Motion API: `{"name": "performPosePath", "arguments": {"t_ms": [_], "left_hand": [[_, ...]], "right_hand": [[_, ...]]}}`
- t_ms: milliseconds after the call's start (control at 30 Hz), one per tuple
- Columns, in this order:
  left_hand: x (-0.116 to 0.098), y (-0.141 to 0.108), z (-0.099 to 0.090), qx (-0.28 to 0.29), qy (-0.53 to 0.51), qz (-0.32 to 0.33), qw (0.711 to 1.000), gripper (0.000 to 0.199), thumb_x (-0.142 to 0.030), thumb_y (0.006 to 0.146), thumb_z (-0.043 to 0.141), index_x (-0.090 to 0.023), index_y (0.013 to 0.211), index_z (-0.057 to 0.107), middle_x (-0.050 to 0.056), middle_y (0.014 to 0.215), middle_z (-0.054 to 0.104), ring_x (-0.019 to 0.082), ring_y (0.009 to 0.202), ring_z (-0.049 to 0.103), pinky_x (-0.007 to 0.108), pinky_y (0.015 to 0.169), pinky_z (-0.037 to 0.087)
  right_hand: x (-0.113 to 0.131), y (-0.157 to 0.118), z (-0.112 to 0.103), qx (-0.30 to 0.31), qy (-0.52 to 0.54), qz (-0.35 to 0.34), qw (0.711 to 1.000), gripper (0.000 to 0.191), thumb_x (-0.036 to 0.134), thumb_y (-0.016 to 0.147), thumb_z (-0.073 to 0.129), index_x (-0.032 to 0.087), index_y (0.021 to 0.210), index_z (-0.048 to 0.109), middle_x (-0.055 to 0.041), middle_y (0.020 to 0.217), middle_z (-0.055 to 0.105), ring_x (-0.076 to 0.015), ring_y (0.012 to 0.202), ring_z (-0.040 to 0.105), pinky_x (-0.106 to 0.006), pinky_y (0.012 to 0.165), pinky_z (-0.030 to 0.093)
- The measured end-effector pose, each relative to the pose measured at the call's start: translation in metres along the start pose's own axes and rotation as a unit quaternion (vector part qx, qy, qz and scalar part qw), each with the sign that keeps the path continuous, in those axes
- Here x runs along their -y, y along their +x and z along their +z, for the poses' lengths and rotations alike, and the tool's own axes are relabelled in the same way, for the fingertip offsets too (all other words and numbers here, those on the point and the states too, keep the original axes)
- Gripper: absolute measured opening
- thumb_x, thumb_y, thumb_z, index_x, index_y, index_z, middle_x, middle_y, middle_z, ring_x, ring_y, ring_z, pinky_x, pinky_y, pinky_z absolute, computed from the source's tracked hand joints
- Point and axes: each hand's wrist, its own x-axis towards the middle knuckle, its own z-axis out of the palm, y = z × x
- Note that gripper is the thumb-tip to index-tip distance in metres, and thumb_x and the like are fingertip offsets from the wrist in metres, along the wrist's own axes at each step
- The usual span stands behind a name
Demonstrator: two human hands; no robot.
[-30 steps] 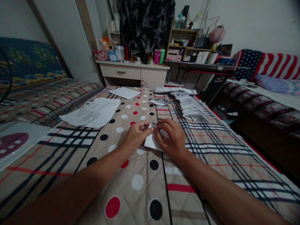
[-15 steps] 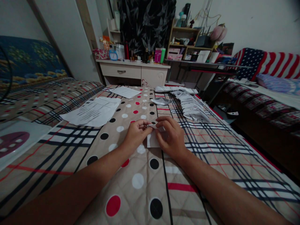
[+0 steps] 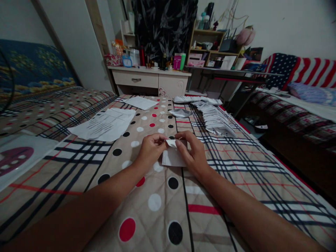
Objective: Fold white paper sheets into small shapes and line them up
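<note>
A small piece of folded white paper is held just above or on the quilted bedspread, in the middle of the view. My left hand pinches its upper left corner between thumb and fingers. With thumb and fingers closed over the top edge, my right hand grips the paper from the right and covers part of it. A narrow folded strip shows along the top edge between both thumbs. Beyond my right hand lies a long row of stacked white papers, and near it a grey-white folded piece.
Printed sheets lie on the bedspread at the left, with another white sheet farther back. A clear plastic bag with a purple print is at the left edge. A white dresser stands at the bed's far end.
My right thumb has slid up to the paper's top edge, and the hand has turned slightly. More of the white paper shows, its lower left corner shifted a little left.
</note>
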Motion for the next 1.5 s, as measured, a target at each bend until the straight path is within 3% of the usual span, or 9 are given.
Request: {"name": "performPosePath", "arguments": {"t_ms": [200,400,567,667,833,1033,1233,1333,1500], "left_hand": [[0.003,0.002,-0.002,0.025,0.012,0.02,0.999,0.018,-0.028,0.074,0.068,-0.015,0.084,0.073,0.001,0.068,0.067,0.011,0.056,0.055,0.02,0.051,0.04],[-0.002,0.0,-0.003,-0.012,0.003,0.007,1.0,0.033,-0.036,0.084,0.058,-0.015,0.105,0.07,0.0,0.068,0.063,0.009,0.051,0.05,0.019,0.045,0.036],[-0.003,-0.001,-0.002,0.01,0.006,0.002,1.0,0.052,-0.032,0.069,0.077,-0.013,0.116,0.063,0.003,0.077,0.07,0.013,0.062,0.062,0.021,0.056,0.045],[-0.002,0.001,-0.004,0.002,0.016,0.012,1.0,0.043,-0.027,0.071,0.073,-0.014,0.111,0.065,0.001,0.07,0.069,0.012,0.055,0.058,0.021,0.052,0.041],[-0.002,0.003,-0.008,-0.037,0.021,0.02,0.999,0.037,-0.03,0.075,0.069,-0.014,0.107,0.066,0.001,0.065,0.068,0.011,0.048,0.054,0.021,0.046,0.037],[-0.001,0.005,-0.012,0.016,0.029,0.007,0.999,0.058,-0.03,0.064,0.081,-0.012,0.116,0.06,0.003,0.075,0.072,0.015,0.063,0.065,0.023,0.058,0.048],[0.003,0.009,-0.014,0.01,0.054,0.023,0.998,0.041,-0.03,0.075,0.069,-0.014,0.112,0.065,0.001,0.068,0.07,0.011,0.052,0.057,0.02,0.049,0.04],[0.006,0.011,-0.014,0.022,0.075,0.033,0.996,0.037,-0.029,0.074,0.07,-0.014,0.108,0.067,0.002,0.069,0.07,0.012,0.055,0.058,0.02,0.05,0.04],[0.006,0.012,-0.012,0.013,0.097,0.051,0.994,0.032,-0.022,0.065,0.077,-0.014,0.095,0.071,0.004,0.081,0.07,0.013,0.063,0.062,0.022,0.055,0.045]], "right_hand": [[-0.009,0.003,0.004,-0.006,0.083,0.15,0.985,0.02,0.029,0.078,0.069,0.02,0.095,0.064,-0.0034,0.091,0.07,-0.0191,0.081,0.063,-0.03,0.073,0.047],[-0.008,0.003,0.004,-0.006,0.089,0.164,0.982,0.023,0.025,0.075,0.069,0.02,0.096,0.064,-0.0033,0.093,0.07,-0.019,0.083,0.063,-0.031,0.076,0.047],[-0.009,0.003,0.004,-0.005,0.092,0.157,0.983,0.023,0.024,0.076,0.068,0.019,0.097,0.065,-0.0035,0.092,0.071,-0.0181,0.079,0.062,-0.029,0.071,0.048],[-0.012,0.001,0.006,0.025,0.107,0.164,0.98,0.016,0.028,0.081,0.064,0.019,0.094,0.068,-0.0032,0.088,0.071,-0.0169,0.076,0.062,-0.027,0.066,0.047],[-0.01,0.0,0.009,0.119,0.185,0.239,0.946,0.022,0.038,0.085,0.06,0.017,0.08,0.065,0.0025,0.059,0.059,-0.0101,0.046,0.049,-0.022,0.044,0.035],[-0.008,0.001,0.006,0.111,0.19,0.292,0.931,0.026,0.042,0.087,0.055,0.019,0.075,0.058,0.0048,0.048,0.053,-0.0088,0.037,0.042,-0.02,0.036,0.027],[-0.021,-0.001,0.01,0.079,0.084,0.187,0.976,0.014,0.031,0.082,0.064,0.018,0.086,0.066,-0.0003,0.074,0.065,-0.0136,0.065,0.057,-0.025,0.058,0.045],[-0.023,0.0,0.009,0.054,0.046,0.135,0.988,0.024,0.022,0.075,0.07,0.019,0.099,0.067,-0.0027,0.094,0.066,-0.0159,0.079,0.059,-0.028,0.07,0.048],[-0.022,0.001,0.007,0.051,0.018,0.1,0.994,0.027,0.013,0.072,0.069,0.022,0.097,0.068,-0.0029,0.096,0.062,-0.0171,0.084,0.058,-0.029,0.07,0.048]]}}
